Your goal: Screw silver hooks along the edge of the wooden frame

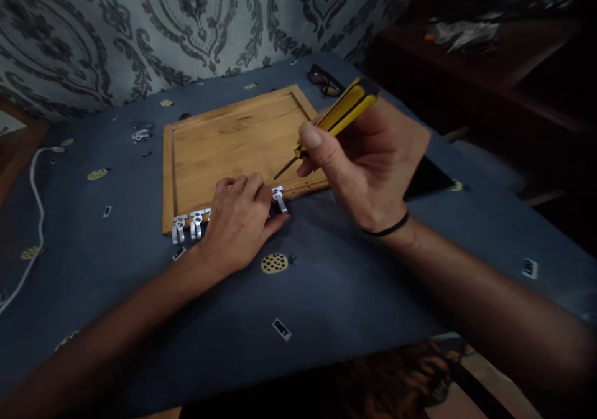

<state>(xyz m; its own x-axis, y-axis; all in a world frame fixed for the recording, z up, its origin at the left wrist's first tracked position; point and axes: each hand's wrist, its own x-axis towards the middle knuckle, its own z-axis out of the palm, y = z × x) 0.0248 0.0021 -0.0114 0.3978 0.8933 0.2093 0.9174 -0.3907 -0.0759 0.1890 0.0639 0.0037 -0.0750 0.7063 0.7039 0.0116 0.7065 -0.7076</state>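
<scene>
A wooden board [224,145] lies flat on a blue patterned cloth [326,282]. Small silver hooks [186,226] line its near edge. My left hand [240,223] rests palm down on that edge, fingers curled against the wood, right beside another silver hook [278,197]. What, if anything, its fingers pinch is hidden. My right hand [368,164] grips a yellow and black screwdriver [338,117], its metal tip pointing down and left, just above the board near that hook.
Dark-framed glasses [325,81] lie at the far edge of the cloth. Loose metal parts [140,135] sit left of the board. A white cable [37,201] runs along the left. A dark phone [426,179] lies behind my right hand. A dark wooden shelf [489,52] stands at the right.
</scene>
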